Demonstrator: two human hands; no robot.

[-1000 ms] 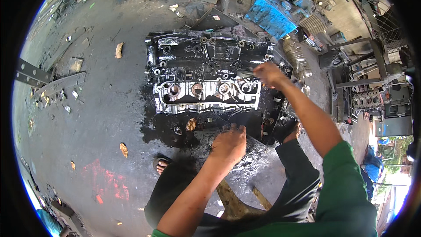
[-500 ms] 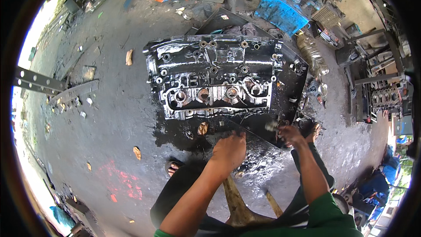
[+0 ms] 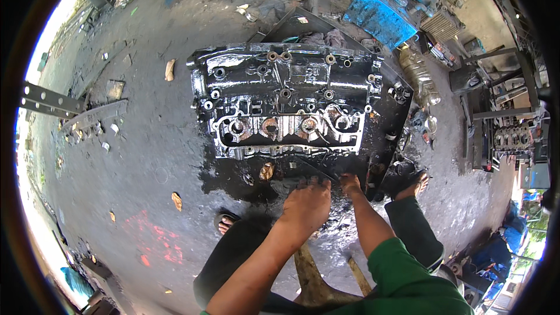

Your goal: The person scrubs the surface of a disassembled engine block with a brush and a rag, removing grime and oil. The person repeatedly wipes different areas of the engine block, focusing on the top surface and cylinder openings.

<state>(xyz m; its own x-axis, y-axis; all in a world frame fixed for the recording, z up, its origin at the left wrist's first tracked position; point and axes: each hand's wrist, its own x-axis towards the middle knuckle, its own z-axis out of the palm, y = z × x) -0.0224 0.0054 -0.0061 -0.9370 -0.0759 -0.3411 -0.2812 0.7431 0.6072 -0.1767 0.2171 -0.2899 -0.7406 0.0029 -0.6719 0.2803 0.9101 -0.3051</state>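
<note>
A large oily black engine cylinder head (image 3: 300, 84) with bare metal edges lies on a dark flat tray (image 3: 387, 118). Just off its near side is my left hand (image 3: 308, 201), closed with the knuckles upward; its fingertips are hidden. Beside it to the right, my right hand (image 3: 350, 184) is closed over the tray's near edge. Whatever either hand grips is hidden from this view. Between my hands and the cylinder head are a brown dry leaf (image 3: 266, 171) and a small pale block (image 3: 293, 165).
My feet flank the tray's near side, and a worn yellowish stool (image 3: 310, 277) stands between my legs. Small metal parts (image 3: 400, 94) lie on the tray's right side. Beyond are a crumpled plastic bottle (image 3: 419, 76) and a blue machine box (image 3: 382, 17). Black oil wets the floor.
My right hand has moved left, close to my left hand. The blurred pale thing that showed at its fingers is out of sight. My left hand has barely shifted.
</note>
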